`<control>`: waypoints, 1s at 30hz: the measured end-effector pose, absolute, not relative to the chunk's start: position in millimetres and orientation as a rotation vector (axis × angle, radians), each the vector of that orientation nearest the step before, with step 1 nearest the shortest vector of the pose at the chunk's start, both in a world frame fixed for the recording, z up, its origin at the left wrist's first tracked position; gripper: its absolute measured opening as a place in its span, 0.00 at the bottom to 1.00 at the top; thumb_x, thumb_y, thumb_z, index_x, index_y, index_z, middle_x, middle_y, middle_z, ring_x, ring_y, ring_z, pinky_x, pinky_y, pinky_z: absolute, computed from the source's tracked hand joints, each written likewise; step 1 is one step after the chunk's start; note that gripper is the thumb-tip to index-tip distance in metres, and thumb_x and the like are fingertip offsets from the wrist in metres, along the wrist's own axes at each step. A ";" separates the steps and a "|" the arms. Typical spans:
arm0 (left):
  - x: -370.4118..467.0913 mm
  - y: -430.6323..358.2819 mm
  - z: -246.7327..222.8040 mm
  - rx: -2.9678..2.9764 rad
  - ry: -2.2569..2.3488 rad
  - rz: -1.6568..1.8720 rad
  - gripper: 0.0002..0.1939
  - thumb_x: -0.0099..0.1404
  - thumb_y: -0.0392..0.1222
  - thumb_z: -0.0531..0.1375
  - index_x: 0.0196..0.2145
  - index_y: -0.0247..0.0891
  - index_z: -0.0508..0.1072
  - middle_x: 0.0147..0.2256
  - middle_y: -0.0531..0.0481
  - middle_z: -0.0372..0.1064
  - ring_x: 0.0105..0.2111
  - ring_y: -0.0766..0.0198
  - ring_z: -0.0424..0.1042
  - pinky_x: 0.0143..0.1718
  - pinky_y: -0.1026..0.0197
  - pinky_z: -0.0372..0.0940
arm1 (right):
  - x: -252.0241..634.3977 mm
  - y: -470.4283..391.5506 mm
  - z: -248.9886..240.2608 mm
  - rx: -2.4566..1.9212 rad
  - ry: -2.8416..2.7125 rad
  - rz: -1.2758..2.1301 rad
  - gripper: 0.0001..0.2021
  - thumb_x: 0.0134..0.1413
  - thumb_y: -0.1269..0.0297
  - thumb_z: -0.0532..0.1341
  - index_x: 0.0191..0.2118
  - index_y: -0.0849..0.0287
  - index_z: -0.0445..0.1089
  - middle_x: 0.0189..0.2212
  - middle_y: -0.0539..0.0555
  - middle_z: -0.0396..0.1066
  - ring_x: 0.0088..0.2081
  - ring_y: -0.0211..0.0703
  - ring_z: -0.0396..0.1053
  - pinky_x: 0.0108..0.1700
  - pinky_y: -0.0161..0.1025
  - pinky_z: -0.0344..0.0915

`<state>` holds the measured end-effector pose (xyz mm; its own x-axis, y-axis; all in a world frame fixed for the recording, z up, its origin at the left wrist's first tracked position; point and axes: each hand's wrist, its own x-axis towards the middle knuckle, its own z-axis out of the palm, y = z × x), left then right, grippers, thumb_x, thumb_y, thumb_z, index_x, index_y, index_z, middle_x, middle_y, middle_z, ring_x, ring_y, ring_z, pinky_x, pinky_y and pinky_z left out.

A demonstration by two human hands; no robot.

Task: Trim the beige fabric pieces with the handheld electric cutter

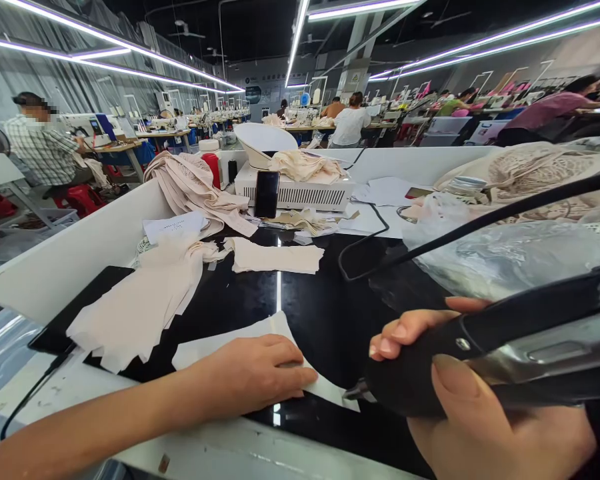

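My left hand [260, 373] lies on a pale cream fabric piece [275, 327] with a curved edge, pressing it down on the black work surface. Its fingers point right, lying over the cloth with no grip around it that I can see. In my right hand [470, 407] is a black corded handheld tool [405, 373] with a silver side panel and my fingers wrapped round its body. The tool's narrow metal tip [357, 391] is at the right end of the fabric piece, close to the surface; whether it touches the cloth I cannot tell.
Left lies a stack of cream fabric pieces [140, 307] beside a dark flat device [75, 320]. A folded fabric strip [277, 257] lies farther back. A phone [267, 193] leans on a white vented box [300, 190]. A black cable [505, 213] arches above a plastic bag [510, 250].
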<state>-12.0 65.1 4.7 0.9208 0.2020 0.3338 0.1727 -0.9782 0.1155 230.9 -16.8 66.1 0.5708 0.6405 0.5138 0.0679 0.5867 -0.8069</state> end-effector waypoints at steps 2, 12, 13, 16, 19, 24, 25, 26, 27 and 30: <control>-14.3 62.9 7.2 3.003 0.294 0.536 0.11 0.97 0.46 0.64 0.65 0.39 0.83 0.57 0.40 0.85 0.55 0.52 0.88 0.62 0.57 0.83 | 229.8 -17.0 66.8 -0.889 -0.927 0.405 0.21 0.61 0.46 0.90 0.53 0.42 0.87 0.30 0.46 0.83 0.27 0.48 0.81 0.32 0.46 0.86; -17.5 55.5 8.6 2.968 0.304 0.600 0.12 0.98 0.47 0.63 0.62 0.37 0.83 0.57 0.39 0.83 0.55 0.54 0.87 0.63 0.58 0.82 | 222.0 -8.8 77.0 -0.835 -0.911 0.414 0.25 0.58 0.42 0.92 0.51 0.44 0.87 0.29 0.45 0.82 0.26 0.47 0.79 0.29 0.42 0.84; -17.4 54.9 8.5 2.963 0.304 0.601 0.12 0.98 0.47 0.64 0.62 0.37 0.83 0.57 0.39 0.83 0.55 0.53 0.87 0.63 0.58 0.82 | 220.1 -5.8 77.2 -0.810 -0.906 0.419 0.25 0.58 0.42 0.92 0.51 0.45 0.87 0.29 0.45 0.82 0.26 0.46 0.79 0.29 0.42 0.84; -17.1 52.7 8.4 2.946 0.326 0.567 0.11 0.97 0.47 0.65 0.64 0.38 0.84 0.58 0.39 0.83 0.56 0.53 0.87 0.63 0.58 0.83 | 214.5 2.2 77.1 -0.736 -0.897 0.443 0.25 0.59 0.43 0.93 0.52 0.45 0.87 0.30 0.44 0.82 0.26 0.45 0.80 0.30 0.41 0.84; -15.9 49.7 9.6 2.918 0.355 0.527 0.13 0.97 0.49 0.65 0.65 0.40 0.84 0.59 0.38 0.83 0.56 0.52 0.86 0.62 0.57 0.83 | 211.1 6.2 77.4 -0.707 -0.898 0.482 0.25 0.59 0.45 0.93 0.52 0.44 0.87 0.31 0.43 0.84 0.26 0.44 0.80 0.31 0.39 0.84; -12.7 45.8 11.4 2.890 0.341 0.557 0.15 0.98 0.49 0.62 0.67 0.39 0.85 0.59 0.37 0.83 0.56 0.51 0.87 0.63 0.57 0.83 | 211.1 6.1 77.4 -0.722 -0.910 0.515 0.25 0.58 0.44 0.94 0.52 0.44 0.87 0.31 0.43 0.85 0.27 0.42 0.82 0.33 0.36 0.85; -12.1 45.4 11.2 2.887 0.341 0.559 0.16 0.98 0.49 0.62 0.68 0.39 0.85 0.59 0.37 0.83 0.56 0.51 0.87 0.63 0.57 0.83 | 211.2 5.7 77.2 -0.729 -0.912 0.514 0.25 0.59 0.44 0.94 0.52 0.44 0.87 0.31 0.43 0.85 0.28 0.41 0.82 0.34 0.36 0.85; -11.6 45.1 10.9 2.885 0.342 0.560 0.16 0.98 0.49 0.62 0.68 0.39 0.85 0.59 0.37 0.82 0.56 0.51 0.87 0.63 0.57 0.83 | 211.2 5.3 77.1 -0.739 -0.911 0.514 0.25 0.59 0.44 0.93 0.52 0.44 0.86 0.32 0.43 0.85 0.28 0.41 0.82 0.34 0.36 0.86; -11.1 44.9 10.4 2.882 0.345 0.561 0.16 0.98 0.49 0.62 0.68 0.40 0.85 0.59 0.37 0.82 0.56 0.51 0.87 0.62 0.58 0.83 | 211.1 5.1 76.9 -0.749 -0.909 0.514 0.25 0.59 0.44 0.93 0.52 0.44 0.86 0.32 0.43 0.85 0.28 0.41 0.82 0.34 0.36 0.86; -10.1 44.6 9.0 2.876 0.372 0.563 0.14 0.97 0.49 0.65 0.68 0.41 0.85 0.59 0.38 0.82 0.55 0.51 0.86 0.63 0.57 0.83 | 209.8 6.7 76.4 -0.755 -0.904 0.515 0.25 0.59 0.44 0.93 0.52 0.44 0.86 0.32 0.43 0.85 0.28 0.41 0.81 0.34 0.36 0.86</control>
<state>-10.1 44.6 9.0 0.8965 0.2784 0.3446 0.2071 -0.9510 0.2294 209.8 6.7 76.4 0.5295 0.6811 0.5057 -0.0877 0.6369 -0.7660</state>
